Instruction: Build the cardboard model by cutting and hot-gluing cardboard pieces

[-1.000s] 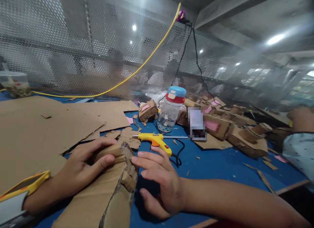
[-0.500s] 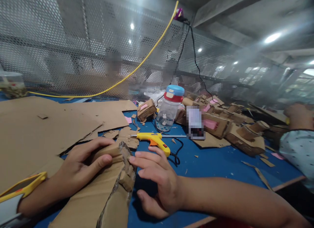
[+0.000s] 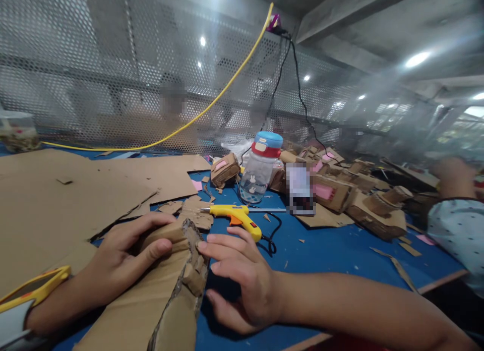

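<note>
A folded cardboard piece [image 3: 166, 295] with a ragged corrugated edge lies on the blue table [image 3: 333, 250] in front of me. My left hand [image 3: 124, 257] is wrapped over its top end, thumb pressing on the upper face. My right hand [image 3: 242, 280] rests beside it on the right, fingertips pressed against the torn edge, fingers stretched and slightly apart. A yellow glue gun [image 3: 238, 216] lies on the table just beyond my right fingers, not touched.
Large cardboard sheets [image 3: 75, 194] cover the left of the table. A clear bottle with a blue and red lid [image 3: 260, 169] stands behind the glue gun, with small cardboard models [image 3: 363, 199] to the right. Another person's sleeve [image 3: 457, 235] is at the far right. Perforated metal mesh backs the table.
Almost nothing differs. Both hands stay on the cardboard piece, and the view has shifted very slightly.
</note>
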{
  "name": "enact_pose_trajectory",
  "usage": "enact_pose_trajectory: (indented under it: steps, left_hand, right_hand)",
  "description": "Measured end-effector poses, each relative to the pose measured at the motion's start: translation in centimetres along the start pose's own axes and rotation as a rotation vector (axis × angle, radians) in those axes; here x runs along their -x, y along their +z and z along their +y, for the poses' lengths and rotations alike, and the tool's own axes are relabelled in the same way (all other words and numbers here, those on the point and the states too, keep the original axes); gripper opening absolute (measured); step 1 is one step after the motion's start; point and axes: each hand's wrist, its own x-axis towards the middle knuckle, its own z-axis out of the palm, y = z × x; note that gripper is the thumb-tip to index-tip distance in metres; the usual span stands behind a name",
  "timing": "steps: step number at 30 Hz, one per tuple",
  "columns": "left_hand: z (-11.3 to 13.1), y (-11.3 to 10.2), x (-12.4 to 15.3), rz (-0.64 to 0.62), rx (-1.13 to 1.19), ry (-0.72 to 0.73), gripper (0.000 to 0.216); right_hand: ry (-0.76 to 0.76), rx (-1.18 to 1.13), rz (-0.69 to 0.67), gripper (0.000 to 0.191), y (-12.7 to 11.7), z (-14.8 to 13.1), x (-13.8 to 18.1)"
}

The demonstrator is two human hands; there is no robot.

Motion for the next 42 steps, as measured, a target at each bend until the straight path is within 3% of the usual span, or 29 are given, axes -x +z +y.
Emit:
enact_pose_trajectory:
  steps: [18,35,42]
  left_hand:
    - [0.7,-0.3,-0.7,-0.017,0.014,0.066,0.021]
    - [1.0,-0.4,-0.8,-0.022,0.02,0.016,0.021]
    - [0.9,-0.5,-0.7,-0.046,0.032,-0.019,0.022]
  right_hand:
    - [0.034,0.024,0.039,0.016,0.7,0.0,0.5]
    - [0.017,-0.001,0.021,0.027,0.6,0.1,0.6]
    - [0.007,0.031,0.034,0.017,0.5,0.1,0.4]
